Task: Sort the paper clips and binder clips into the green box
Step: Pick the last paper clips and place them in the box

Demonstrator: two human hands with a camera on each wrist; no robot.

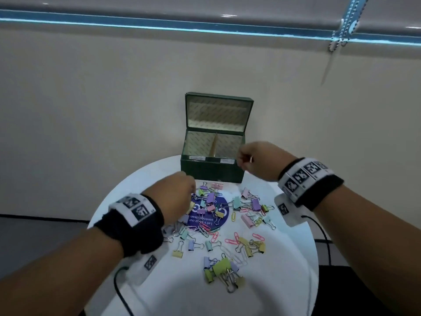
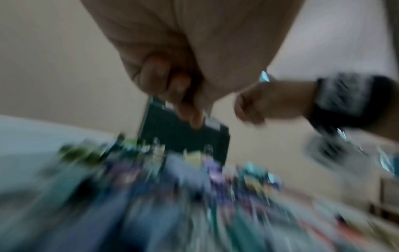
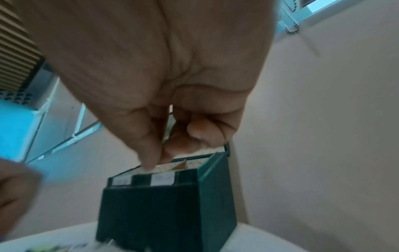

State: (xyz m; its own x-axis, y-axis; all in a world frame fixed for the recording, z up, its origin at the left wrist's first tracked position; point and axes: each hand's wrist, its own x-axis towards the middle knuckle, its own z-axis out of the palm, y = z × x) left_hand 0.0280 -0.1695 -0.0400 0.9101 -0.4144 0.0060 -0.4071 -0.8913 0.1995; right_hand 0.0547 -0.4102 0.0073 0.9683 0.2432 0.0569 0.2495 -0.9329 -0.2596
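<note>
The green box (image 1: pixel 211 171) stands open at the back of the round white table (image 1: pixel 273 293), lid up, with a divider making two compartments. Pastel binder clips and paper clips (image 1: pixel 227 224) lie scattered in front of it. My left hand (image 1: pixel 190 190) reaches down into the pile's far left part; the left wrist view is blurred, its fingers (image 2: pixel 187 105) curl, and any hold is unclear. My right hand (image 1: pixel 242 159) hovers at the box's front right corner. Its thumb and fingers (image 3: pixel 151 153) pinch together above the rim (image 3: pixel 142 177). A small pale sliver, seemingly a paper clip (image 1: pixel 251 158), shows there.
A round purple sticker (image 1: pixel 205 222) lies under the clips. The box backs against the beige wall (image 1: pixel 91 110). Black cables (image 1: pixel 323 233) run off the table's right and front-left edges. A blind cord (image 1: pixel 341 33) hangs at top right. Floor lies beyond the table edge.
</note>
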